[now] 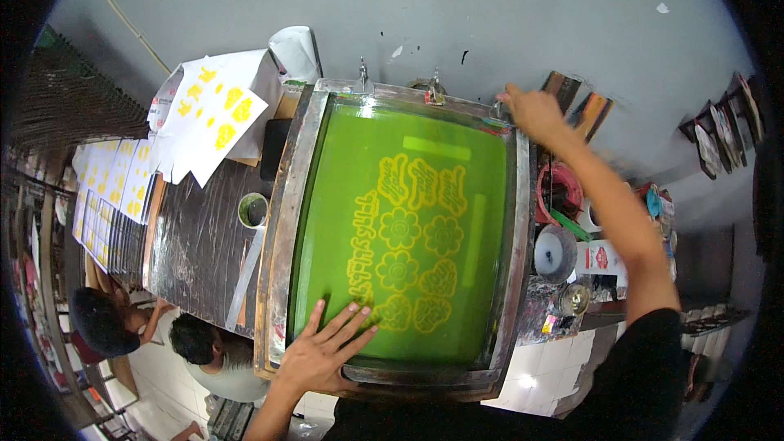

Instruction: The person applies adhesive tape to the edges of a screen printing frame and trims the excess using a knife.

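A screen-printing frame [282, 220] lies before me, its green mesh [343, 163] bearing yellowish flower and lettering shapes. My left hand [322, 353] rests with fingers spread at the near left corner, fingertips over the mesh and thumb by the near rail. At the far right corner, the fingers of my right hand [535, 117] are closed around a small metal clamp, mostly hidden by them. Two similar clamps, one at the far left [363, 73] and one at the far middle [435, 88], stand along the frame's back edge.
Printed white sheets [220, 106] lie back left, with more on a rack [122, 237]. A cup [253, 210] and metal ruler [246, 278] sit on the dark table. Right are squeegees [594, 114], a pink bucket [569, 182] and tubs [555, 253]. Two people [204, 343] are lower left.
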A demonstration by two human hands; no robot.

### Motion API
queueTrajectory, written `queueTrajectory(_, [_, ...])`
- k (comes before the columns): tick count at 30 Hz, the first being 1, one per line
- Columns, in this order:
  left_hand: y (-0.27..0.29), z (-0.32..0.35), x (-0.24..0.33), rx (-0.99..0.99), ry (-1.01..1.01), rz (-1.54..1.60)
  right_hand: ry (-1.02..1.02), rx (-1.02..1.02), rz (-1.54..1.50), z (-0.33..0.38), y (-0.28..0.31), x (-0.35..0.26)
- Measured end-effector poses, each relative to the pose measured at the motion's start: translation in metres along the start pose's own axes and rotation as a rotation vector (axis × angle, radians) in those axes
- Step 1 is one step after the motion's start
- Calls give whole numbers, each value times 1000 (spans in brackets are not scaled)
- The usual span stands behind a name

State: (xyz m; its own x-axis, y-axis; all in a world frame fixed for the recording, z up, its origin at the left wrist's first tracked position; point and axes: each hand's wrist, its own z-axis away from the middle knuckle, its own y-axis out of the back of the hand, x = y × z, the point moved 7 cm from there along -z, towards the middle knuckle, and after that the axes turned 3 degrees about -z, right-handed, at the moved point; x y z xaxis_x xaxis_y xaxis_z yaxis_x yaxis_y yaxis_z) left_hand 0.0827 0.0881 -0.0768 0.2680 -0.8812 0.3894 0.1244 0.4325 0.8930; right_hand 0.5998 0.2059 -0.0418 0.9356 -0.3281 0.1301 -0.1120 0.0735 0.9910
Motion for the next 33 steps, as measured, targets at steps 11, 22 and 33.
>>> queueTrajectory(11, [6, 7, 7, 103, -126, -2, -274, -47, -67, 1, 2, -5])
queueTrajectory(22, [79, -55, -101, 512, 137, -38, 428, 201, -198, -81, 87, -216])
queueTrajectory(33, [74, -55, -111, 570, 81, -4, 372, 32, -99, -114, 89, -232])
